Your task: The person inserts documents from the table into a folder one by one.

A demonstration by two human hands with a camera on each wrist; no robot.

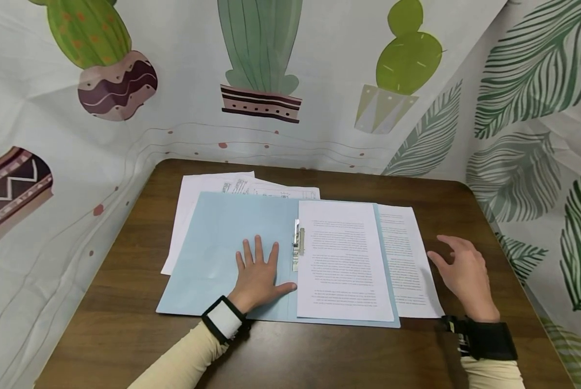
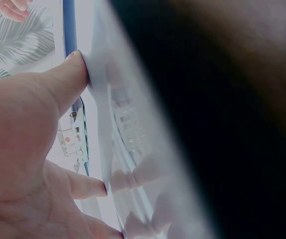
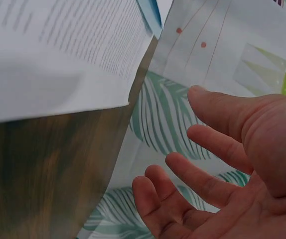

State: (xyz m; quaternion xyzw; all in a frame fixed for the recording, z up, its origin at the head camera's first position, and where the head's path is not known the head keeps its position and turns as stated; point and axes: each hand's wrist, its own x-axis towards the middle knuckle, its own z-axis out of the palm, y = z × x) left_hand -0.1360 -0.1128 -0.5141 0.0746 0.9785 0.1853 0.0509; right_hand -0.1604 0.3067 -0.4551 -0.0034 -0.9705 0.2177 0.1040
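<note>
A light blue folder (image 1: 212, 243) lies opened flat on the table, with a metal clip (image 1: 298, 246) along its spine. On its right half rests a printed sheet (image 1: 344, 259). My left hand (image 1: 258, 278) is spread over the folder's left half, fingers straight, thumb tip near the spine; the left wrist view shows the fingertips (image 2: 99, 188) right at the glossy surface. To the right, my right hand (image 1: 465, 273) hovers beside another printed sheet (image 1: 409, 265) that sticks out from under the folder. The right wrist view shows its fingers (image 3: 203, 179) loosely bent, holding nothing.
More papers (image 1: 185, 216) stick out from under the folder's left and far edges. The brown wooden table (image 1: 319, 356) stands against a white cloth (image 1: 183, 70) printed with cacti and leaves.
</note>
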